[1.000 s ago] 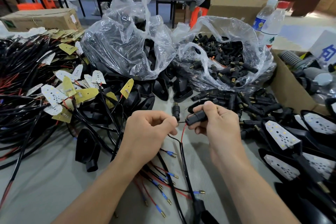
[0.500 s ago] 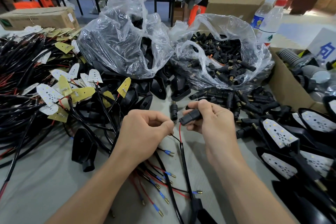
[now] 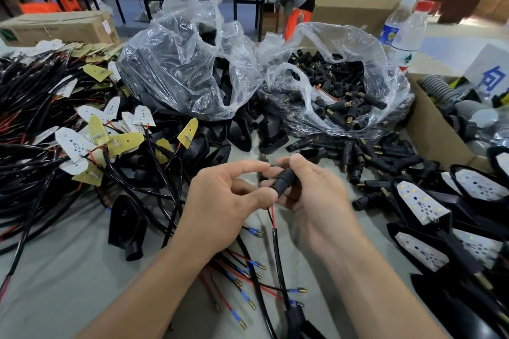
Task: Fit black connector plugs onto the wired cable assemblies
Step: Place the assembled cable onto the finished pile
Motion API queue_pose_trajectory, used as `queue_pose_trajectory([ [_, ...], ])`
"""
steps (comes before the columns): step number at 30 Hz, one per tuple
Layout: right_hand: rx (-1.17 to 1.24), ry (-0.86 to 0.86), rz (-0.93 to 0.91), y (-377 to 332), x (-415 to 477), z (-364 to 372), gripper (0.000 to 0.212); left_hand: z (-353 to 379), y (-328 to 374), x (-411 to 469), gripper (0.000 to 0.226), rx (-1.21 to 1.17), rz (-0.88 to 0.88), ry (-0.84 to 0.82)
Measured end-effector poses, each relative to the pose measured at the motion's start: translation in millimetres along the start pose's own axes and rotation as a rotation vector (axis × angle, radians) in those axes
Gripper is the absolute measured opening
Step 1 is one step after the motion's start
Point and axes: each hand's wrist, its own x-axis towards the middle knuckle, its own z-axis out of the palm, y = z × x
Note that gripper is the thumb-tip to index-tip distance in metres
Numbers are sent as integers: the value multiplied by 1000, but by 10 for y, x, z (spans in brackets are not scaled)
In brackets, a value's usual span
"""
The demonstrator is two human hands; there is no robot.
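Note:
My right hand grips a black connector plug between thumb and fingers, held above the table's middle. My left hand pinches the thin red and black wires of a cable assembly just below the plug's end. The black sheathed cable hangs down from there toward me. More plugs lie loose in a pile to the right and inside a clear plastic bag. Finished wire ends with blue sleeves and brass tips lie under my forearms.
A tangle of black cables with LED boards fills the left. A second clear bag of black housings stands at centre back. Lamp housings lie at right beside a cardboard box and bottles. A person stands at the back.
My hands have come closer together, the plug now tilted with its lower end at my left thumb. The wires run up into the plug's end from below.

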Motion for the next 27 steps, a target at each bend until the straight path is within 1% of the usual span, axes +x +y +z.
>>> queue_pose_trajectory([
  [3,43,-21,15,-21,12,-18,19,3,10,-7,31,57,2,5],
  [7,17,52,-13,-26,-5,-46,19,41,13,-29,23,53,-17,12],
  [10,-150,65,-119,-2,6,-46,23,88,20,-42,25,24,-58,8],
  [12,-302,58,-221,12,16,-54,20,104,23,-21,16,4,-113,7],
  [13,-370,53,-270,8,22,-66,18,103,35,-14,14,-31,-147,-2],
  [15,-434,34,-332,-26,39,-104,17,89,68,-12,16,-120,-202,-31],
  [17,-396,12,-323,-63,68,-152,21,86,112,-20,11,-213,-250,-80],
  [19,-321,22,-282,-93,106,-191,24,104,146,-43,16,-310,-319,-143],
  [21,-241,77,-258,-122,144,-225,27,119,163,-59,23,-387,-390,-225],
  [24,-181,191,-276,-153,191,-275,27,131,159,-60,31,-433,-432,-338],
  [26,-155,228,-288,-142,211,-277,27,139,172,-58,32,-437,-432,-368],
  [27,-142,245,-290,-132,219,-270,27,144,174,-53,28,-421,-428,-362],
])
